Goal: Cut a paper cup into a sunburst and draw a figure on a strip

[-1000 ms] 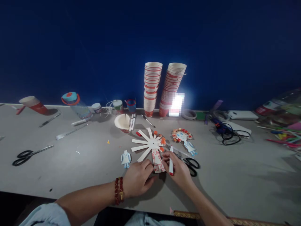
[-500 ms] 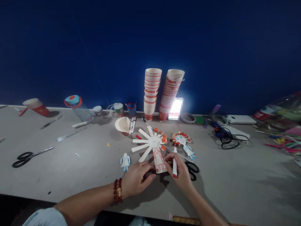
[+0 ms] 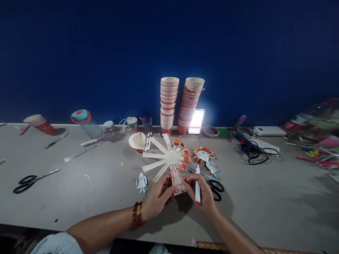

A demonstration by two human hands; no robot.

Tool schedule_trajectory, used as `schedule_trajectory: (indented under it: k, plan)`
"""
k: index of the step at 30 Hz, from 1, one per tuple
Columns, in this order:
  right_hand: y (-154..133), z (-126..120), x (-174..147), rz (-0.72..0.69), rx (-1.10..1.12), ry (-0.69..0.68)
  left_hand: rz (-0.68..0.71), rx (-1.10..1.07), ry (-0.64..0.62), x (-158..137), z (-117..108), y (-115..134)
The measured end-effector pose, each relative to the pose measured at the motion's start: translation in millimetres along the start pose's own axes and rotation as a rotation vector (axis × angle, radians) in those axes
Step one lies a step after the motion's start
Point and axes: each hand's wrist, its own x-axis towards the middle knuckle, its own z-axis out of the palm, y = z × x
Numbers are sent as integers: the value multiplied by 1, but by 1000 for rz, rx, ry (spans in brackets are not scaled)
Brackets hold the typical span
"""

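Note:
A cut-open paper cup (image 3: pixel 172 158) fans out into white strips around its round base, several on the right curled with orange ends. On its lowest, widest strip a figure in a dress is drawn in red. My left hand (image 3: pixel 159 197) pinches that strip's left edge. At the opposite edge, my right hand (image 3: pixel 202 192) grips the strip with its fingertips and also holds a white marker (image 3: pixel 197 185) with a red end. Left of the strip lies a small blue-outlined paper figure (image 3: pixel 142 182); to the right lies a finished-looking paper doll (image 3: pixel 203 155) with a drawn face.
Black-handled scissors (image 3: pixel 215 190) lie beside my right hand, others (image 3: pixel 31 180) far left. Two tall stacks of paper cups (image 3: pixel 169 102) stand by the blue wall, near a bright screen (image 3: pixel 196 121). A bottle (image 3: pixel 88 125), ruler (image 3: pixel 81 153) and cables (image 3: pixel 255 150) lie around.
My left hand has closed on the strip's left edge. The cut cup is lifted and tilted slightly, shifted a little left. The marker stays in my right hand.

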Motion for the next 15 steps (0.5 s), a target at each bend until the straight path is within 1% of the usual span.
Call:
schedule_trajectory:
  k: [9, 12, 15]
  plan:
    - [0, 3, 1, 20, -16, -49, -29, -12, 61, 7, -1, -6]
    - [-1, 0, 2, 81, -31, -86, -27, 0, 56, 6, -3, -4]
    - [0, -3, 1, 169, 2, -84, -34, 22, 68, 6, -7, -6]
